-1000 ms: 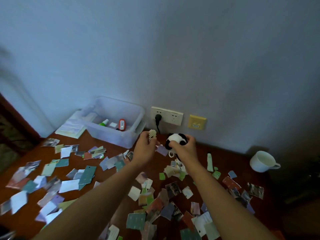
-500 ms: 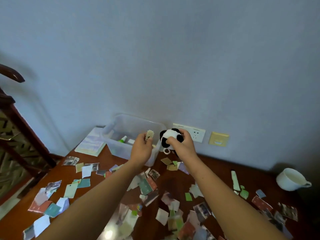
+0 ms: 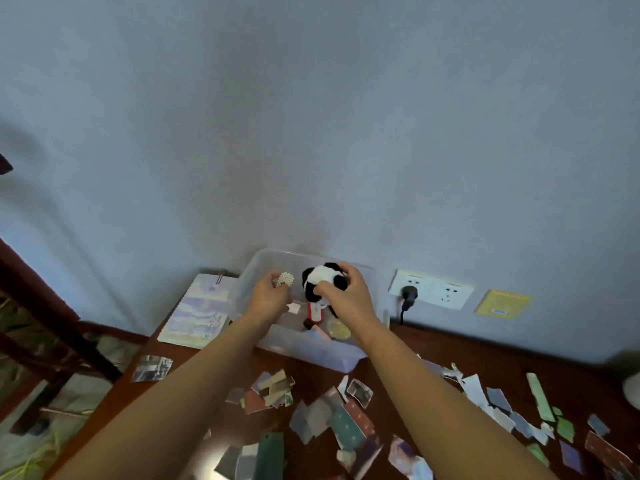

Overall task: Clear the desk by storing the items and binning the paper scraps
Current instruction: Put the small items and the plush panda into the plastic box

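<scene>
Left hand (image 3: pixel 268 297): you pinch a beaded clip (image 3: pixel 285 279) over the clear storage box (image 3: pixel 304 344).
Right hand (image 3: pixel 348 295): you grip the panda plush (image 3: pixel 320 280) above it.

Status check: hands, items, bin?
Left hand pinching beaded clip, right hand gripping panda plush. Both over the clear storage bin, not yet released. Paper scraps all over the desk; nothing blocking.

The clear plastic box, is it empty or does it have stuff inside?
Not empty. The clear plastic box has a red-and-white gadget and a round yellow thing inside.
</scene>
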